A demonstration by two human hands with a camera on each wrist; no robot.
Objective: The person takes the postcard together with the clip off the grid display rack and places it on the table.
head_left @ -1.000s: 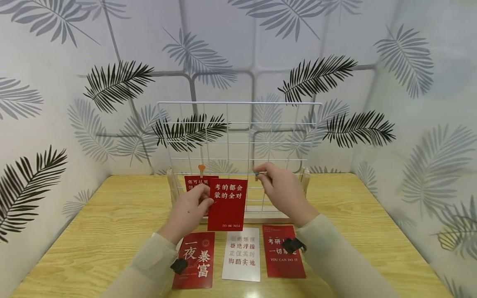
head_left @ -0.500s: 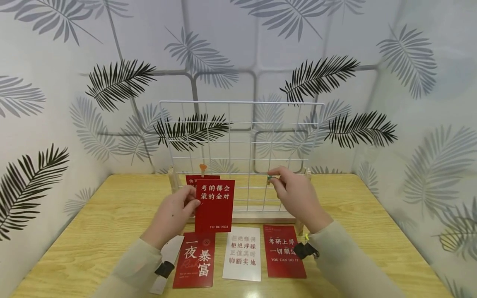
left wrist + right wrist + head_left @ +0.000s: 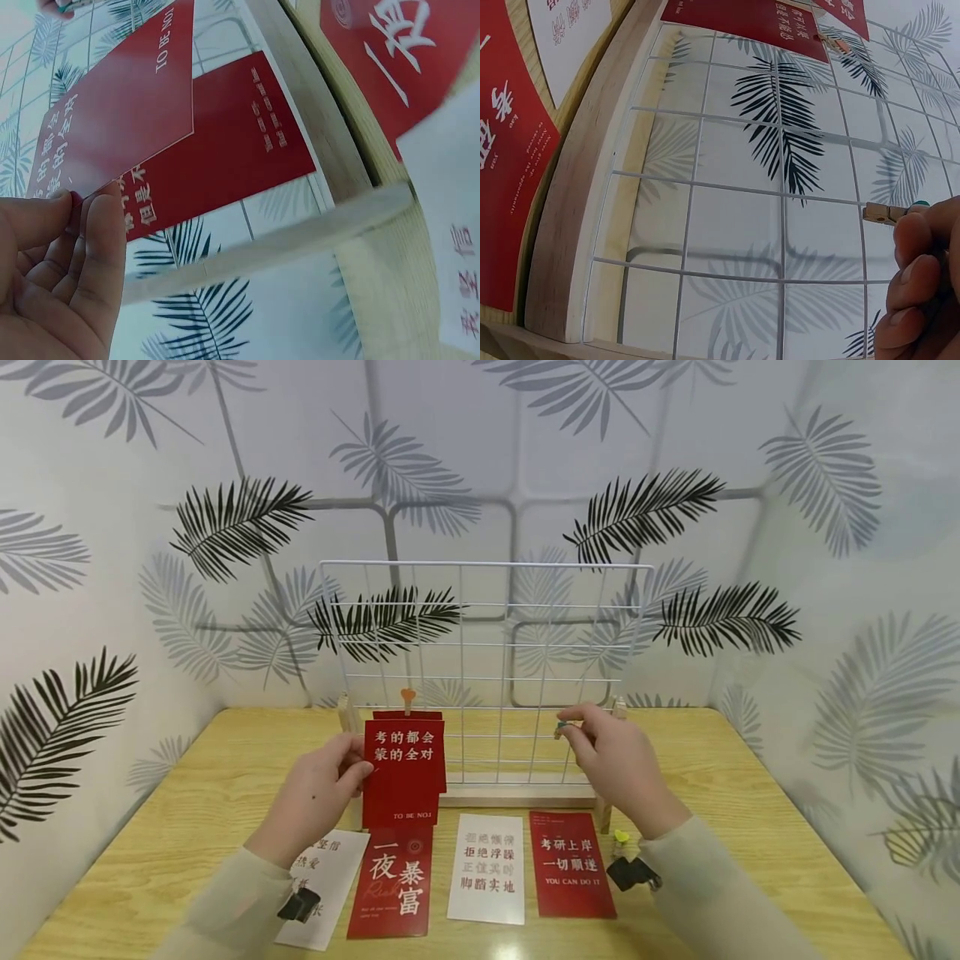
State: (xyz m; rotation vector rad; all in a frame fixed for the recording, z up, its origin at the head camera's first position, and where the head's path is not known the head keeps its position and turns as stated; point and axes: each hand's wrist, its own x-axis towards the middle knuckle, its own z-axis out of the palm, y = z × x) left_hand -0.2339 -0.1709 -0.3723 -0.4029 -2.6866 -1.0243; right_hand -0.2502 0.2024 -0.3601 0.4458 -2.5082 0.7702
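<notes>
A red card with white lettering (image 3: 401,785) is pinched at its left edge between my left thumb and fingers (image 3: 315,793). It overlaps another red card (image 3: 247,142) that hangs on a white wire grid (image 3: 487,563) from a clothespin topped by an orange heart (image 3: 408,700). My right hand (image 3: 618,768) pinches a small wooden clothespin (image 3: 883,213) with a blue-green top, in front of the grid's lower right part. In the right wrist view its wooden tip points toward the wires; the fingers hide part of the top.
Before the grid's wooden base (image 3: 510,791) lie a white card (image 3: 337,868), a red card (image 3: 393,893), another white card (image 3: 487,893) and another red card (image 3: 573,897). A yellow heart clip (image 3: 621,837) sits near my right wrist. Patterned walls surround the wooden table (image 3: 697,827).
My left hand has moved left with the red card, which now covers most of the hanging one. My right hand has shifted right and slightly down, still pinching the clothespin.
</notes>
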